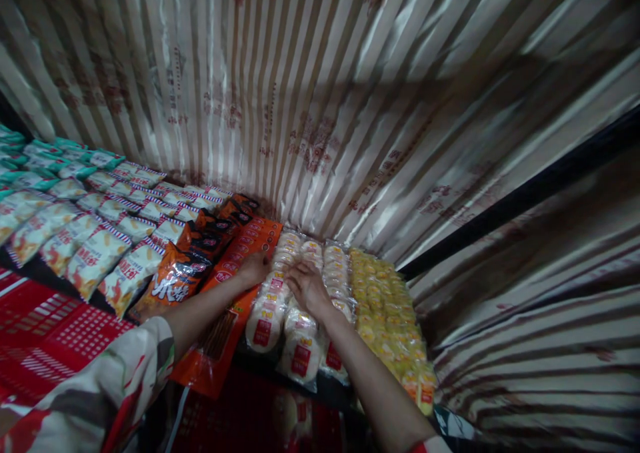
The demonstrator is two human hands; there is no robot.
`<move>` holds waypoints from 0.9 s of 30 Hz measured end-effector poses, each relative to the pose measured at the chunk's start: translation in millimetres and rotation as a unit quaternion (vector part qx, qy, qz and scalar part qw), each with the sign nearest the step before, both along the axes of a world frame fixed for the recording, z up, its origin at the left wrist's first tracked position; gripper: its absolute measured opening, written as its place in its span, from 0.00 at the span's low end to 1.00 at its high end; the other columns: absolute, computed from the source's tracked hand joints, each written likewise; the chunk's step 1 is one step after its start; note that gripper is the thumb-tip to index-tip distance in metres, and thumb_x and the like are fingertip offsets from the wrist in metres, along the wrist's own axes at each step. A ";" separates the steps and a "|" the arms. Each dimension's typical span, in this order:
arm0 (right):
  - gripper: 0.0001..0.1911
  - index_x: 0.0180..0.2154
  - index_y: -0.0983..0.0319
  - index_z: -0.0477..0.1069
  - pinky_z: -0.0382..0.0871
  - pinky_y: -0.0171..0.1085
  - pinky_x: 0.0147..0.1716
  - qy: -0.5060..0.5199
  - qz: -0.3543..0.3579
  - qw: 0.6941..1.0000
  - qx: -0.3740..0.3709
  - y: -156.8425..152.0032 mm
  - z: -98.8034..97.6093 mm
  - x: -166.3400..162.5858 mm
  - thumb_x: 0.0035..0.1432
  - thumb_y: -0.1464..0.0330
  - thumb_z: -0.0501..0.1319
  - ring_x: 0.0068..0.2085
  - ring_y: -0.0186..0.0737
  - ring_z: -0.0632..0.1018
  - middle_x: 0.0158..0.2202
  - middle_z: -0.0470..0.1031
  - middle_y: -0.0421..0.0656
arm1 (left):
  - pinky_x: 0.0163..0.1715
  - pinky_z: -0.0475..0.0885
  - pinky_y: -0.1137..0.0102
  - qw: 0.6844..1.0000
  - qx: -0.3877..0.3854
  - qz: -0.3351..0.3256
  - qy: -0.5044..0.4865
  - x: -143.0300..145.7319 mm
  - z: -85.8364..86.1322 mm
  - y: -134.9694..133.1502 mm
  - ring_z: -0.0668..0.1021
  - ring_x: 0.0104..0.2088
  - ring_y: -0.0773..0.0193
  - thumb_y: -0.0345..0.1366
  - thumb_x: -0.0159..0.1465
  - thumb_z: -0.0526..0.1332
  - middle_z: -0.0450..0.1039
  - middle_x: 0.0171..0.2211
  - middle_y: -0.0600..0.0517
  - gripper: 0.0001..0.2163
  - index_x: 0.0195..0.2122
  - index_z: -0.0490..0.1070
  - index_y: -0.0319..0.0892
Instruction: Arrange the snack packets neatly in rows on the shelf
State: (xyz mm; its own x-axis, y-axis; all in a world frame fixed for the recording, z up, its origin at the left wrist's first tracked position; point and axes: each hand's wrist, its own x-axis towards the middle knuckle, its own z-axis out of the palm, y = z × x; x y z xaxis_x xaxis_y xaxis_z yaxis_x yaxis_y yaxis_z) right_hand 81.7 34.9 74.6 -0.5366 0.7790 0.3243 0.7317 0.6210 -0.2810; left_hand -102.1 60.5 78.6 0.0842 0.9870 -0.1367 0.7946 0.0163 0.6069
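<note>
My left hand (pixel 254 270) rests at the seam between a flat orange snack bag (pixel 226 274) and the first row of clear-wrapped round white crackers (pixel 266 321). Its fingers point toward the crackers, but their tips are too dark and blurred to make out. My right hand (pixel 307 289) lies over the middle cracker row (pixel 301 356), fingers apart and touching the packets. A third row of white cracker packets (pixel 336 266) runs along the right side of that hand, partly behind my wrist. Red labels show on the front packets.
Yellow-wrapped packets (pixel 383 306) fill the right end. Left of the orange bag stand dark orange bags (pixel 175 276), rows of pale snack bags (pixel 95 256) and green packets (pixel 30 163). Striped sheeting (pixel 310 93) hangs behind. A black bar (pixel 525 193) slants at right; a red crate (pixel 65 320) is at front left.
</note>
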 end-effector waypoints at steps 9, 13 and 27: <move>0.04 0.35 0.58 0.74 0.61 0.44 0.45 -0.067 -0.027 0.997 0.005 -8.9 0.1 -3.6 0.56 0.69 0.62 0.44 0.45 0.68 0.38 0.74 0.44 | 0.30 0.65 0.73 1.000 0.001 0.001 0.006 -2.7 0.2 -2.4 0.75 0.35 0.63 0.38 0.61 0.56 0.75 0.36 0.49 0.08 0.37 0.70 0.40; 0.06 0.37 0.59 0.75 0.60 0.44 0.46 -0.072 -0.043 0.996 0.001 -8.4 -3.5 -5.1 0.54 0.71 0.63 0.44 0.45 0.67 0.39 0.74 0.44 | 0.31 0.65 0.73 1.000 0.004 -0.003 0.024 -8.5 6.4 -7.5 0.75 0.37 0.62 0.38 0.62 0.55 0.75 0.39 0.46 0.10 0.41 0.68 0.39; 0.07 0.37 0.60 0.76 0.60 0.42 0.46 -0.044 -0.036 0.998 -0.007 -10.7 -0.1 -5.3 0.59 0.69 0.59 0.42 0.42 0.68 0.37 0.75 0.44 | 0.32 0.65 0.75 0.988 -0.003 -0.149 0.040 -14.0 8.1 -23.6 0.75 0.34 0.64 0.29 0.56 0.55 0.76 0.33 0.51 0.07 0.32 0.73 0.40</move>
